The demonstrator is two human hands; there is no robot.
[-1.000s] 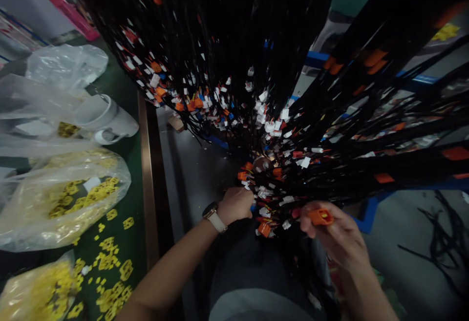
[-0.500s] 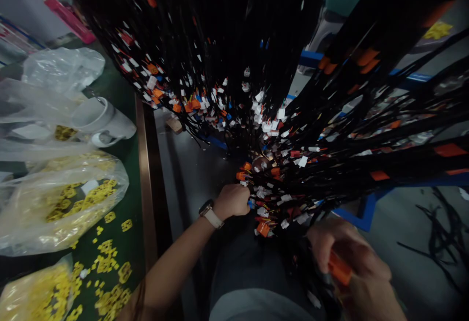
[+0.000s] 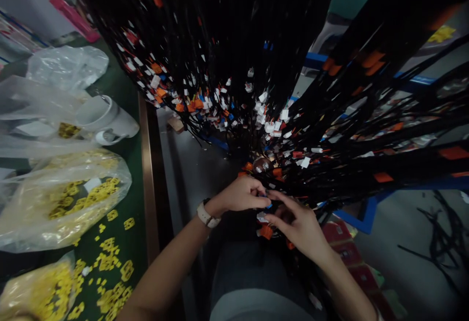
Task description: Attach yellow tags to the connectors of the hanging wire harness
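Observation:
A blue connector at the end of a black wire bundle sits at the fingertips of my left hand, which wears a watch with a pale strap. The fingers are closed in a pinch on it. My right hand reaches in from the right, thumb and forefinger apart on either side of the same wire ends. Its thumb tip is by a white connector. Just below hangs an orange connector. Black wires partly hide behind the right hand's fingers.
Dense black harnesses with white, orange and blue connectors hang ahead. On the left, a green table bears plastic bags, yellow pieces and a white pipe-like part. A blue frame and red boxes are at right.
My right hand has moved left and up from the lower right to beside my left hand. The orange piece that was at it no longer shows there. My left hand has shifted slightly right.

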